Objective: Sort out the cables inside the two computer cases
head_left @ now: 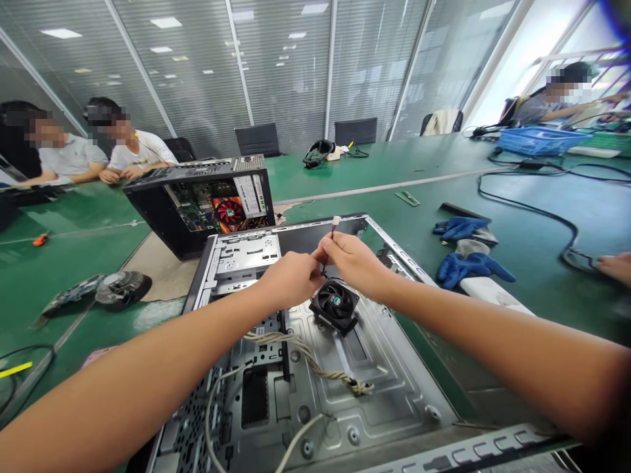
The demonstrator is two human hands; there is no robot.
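Both hands meet above an open metal computer case (pixel 394 374) that lies flat on the green table. My left hand (pixel 294 279) has its fingers closed on the thin dark cable of a fan. My right hand (pixel 351 259) pinches the same cable (pixel 333 235) higher up, and its white connector (pixel 336 221) sticks up above the fingers. Below the hands, the black fan (pixel 335 302) hangs or rests tilted over the case floor; which one is unclear. A twisted beige cable bundle (pixel 315 361) lies across the inside of the case.
Behind stands another computer case (pixel 197 190) with a red fan. Blue gloves (pixel 468 263) and a black cable (pixel 532 203) are at the right, near another person's hand (pixel 616 266). A round part (pixel 123 289) lies left. Two people sit back left, one back right by a blue basket (pixel 539 140).
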